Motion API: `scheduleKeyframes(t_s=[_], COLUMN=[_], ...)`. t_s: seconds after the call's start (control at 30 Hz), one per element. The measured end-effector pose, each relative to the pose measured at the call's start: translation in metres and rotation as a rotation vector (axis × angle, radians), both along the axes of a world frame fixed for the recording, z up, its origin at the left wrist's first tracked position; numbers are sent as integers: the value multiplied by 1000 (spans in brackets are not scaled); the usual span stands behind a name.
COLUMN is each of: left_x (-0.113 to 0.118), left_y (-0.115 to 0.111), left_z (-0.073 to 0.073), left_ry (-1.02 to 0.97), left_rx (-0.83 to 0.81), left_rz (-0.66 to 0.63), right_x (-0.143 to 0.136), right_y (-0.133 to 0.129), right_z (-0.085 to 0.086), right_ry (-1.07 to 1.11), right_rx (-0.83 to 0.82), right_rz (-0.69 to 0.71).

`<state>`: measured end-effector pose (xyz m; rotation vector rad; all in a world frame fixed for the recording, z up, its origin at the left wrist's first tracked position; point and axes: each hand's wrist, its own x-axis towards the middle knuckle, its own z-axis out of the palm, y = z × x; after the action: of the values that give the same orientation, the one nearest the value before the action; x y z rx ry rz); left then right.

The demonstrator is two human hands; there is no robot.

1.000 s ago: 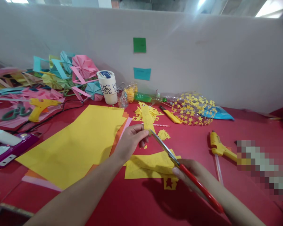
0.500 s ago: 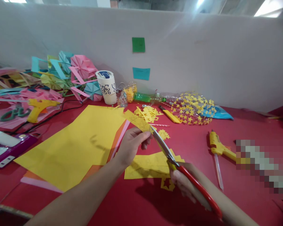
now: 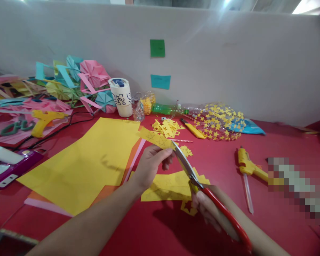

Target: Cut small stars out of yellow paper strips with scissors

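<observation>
Between thumb and fingers, my left hand [image 3: 155, 161] pinches a yellow paper strip [image 3: 156, 138] with stars drawn on it in pencil. My right hand [image 3: 209, 208] grips a pair of scissors [image 3: 186, 165] with red handles; the blade tips meet the strip's right end. Under both hands lie more yellow paper strips [image 3: 165, 186], and a square with a star-shaped hole [image 3: 188, 207] sits at their lower edge. Small cut-out stars [image 3: 186, 151] form a pile just behind the blades. Farther back is a heap of yellow paper scraps [image 3: 168, 128].
Yellow sheets [image 3: 88, 160] over orange and pink ones cover the left. A glue gun [image 3: 246, 163] lies right, another glue gun [image 3: 44, 121] left. Behind stand a white cup [image 3: 121, 99], a green bottle [image 3: 162, 109], a yellow cutter [image 3: 194, 128] and a star-covered plastic piece [image 3: 220, 121].
The strip's far end has tilted down slightly, and its drawn stars show more plainly. The hands and scissors stay almost in place; the view has shifted a little.
</observation>
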<state>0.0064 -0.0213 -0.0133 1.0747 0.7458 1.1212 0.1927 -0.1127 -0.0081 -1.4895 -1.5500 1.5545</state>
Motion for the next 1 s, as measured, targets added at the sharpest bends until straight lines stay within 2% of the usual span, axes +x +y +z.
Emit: scheduleKeyframes(t_s=[0.3, 0.63, 1.0], left_x=[0, -2, -5], left_y=[0, 2, 5], left_z=[-2, -3, -4], left_ry=[-27, -39, -65], left_rx=[-8, -9, -5], left_rz=[-32, -36, -9], right_x=[0, -1, 5], right_y=[3, 4, 5], right_z=[-14, 7, -6], right_ry=[-19, -97, -140], right_rx=[-80, -74, 18], right_rz=[-70, -44, -36])
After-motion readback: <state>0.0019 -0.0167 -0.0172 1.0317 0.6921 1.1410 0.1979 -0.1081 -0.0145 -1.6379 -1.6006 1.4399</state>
